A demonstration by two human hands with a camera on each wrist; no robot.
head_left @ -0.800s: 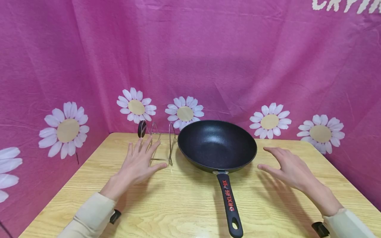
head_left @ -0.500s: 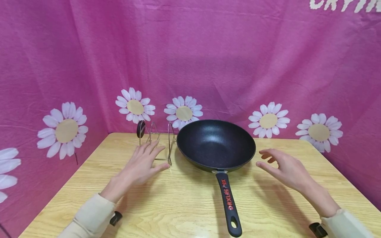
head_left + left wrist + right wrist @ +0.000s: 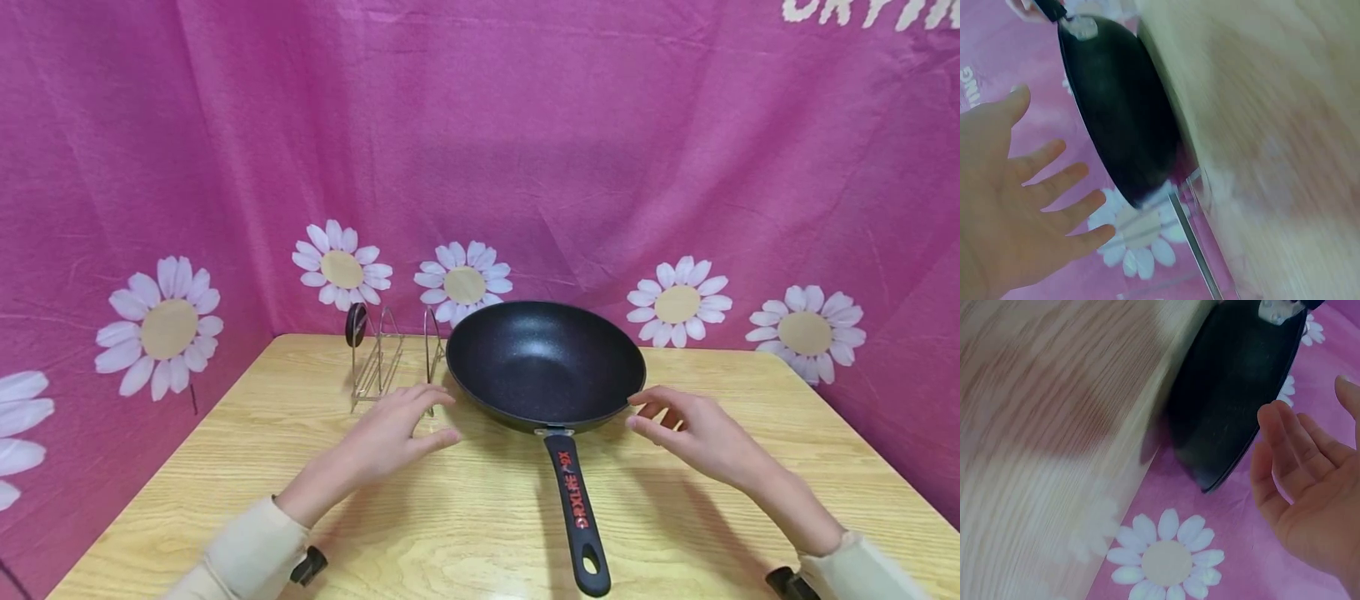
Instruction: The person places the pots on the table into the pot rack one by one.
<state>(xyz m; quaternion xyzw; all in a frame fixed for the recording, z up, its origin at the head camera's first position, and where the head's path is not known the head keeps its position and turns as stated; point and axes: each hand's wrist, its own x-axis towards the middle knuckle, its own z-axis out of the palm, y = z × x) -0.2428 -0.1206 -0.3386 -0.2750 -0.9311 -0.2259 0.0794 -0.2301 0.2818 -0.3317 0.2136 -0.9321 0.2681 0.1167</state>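
Black pan [image 3: 543, 367] beside wire rack [image 3: 380, 362] on bench [image 3: 465, 533]. Left hand [image 3: 390, 435] near both, fingers spread. Right hand [image 3: 701, 435] at pan rim, fingers loosely bent, thumb apart; contact unclear.

The frying pan [image 3: 546, 367] rests on the table [image 3: 480, 533], its handle [image 3: 577, 512] extending toward you. Just left of the pan stands the wire rack [image 3: 380, 358], with a disc [image 3: 356, 324] at its upper left end. Your left hand [image 3: 386, 437] lies before the rack, left of the pan; your right hand [image 3: 693, 433] lies at the pan's right rim, contact indeterminate. The cloth backdrop [image 3: 525, 167] hangs behind the table and along its left side.
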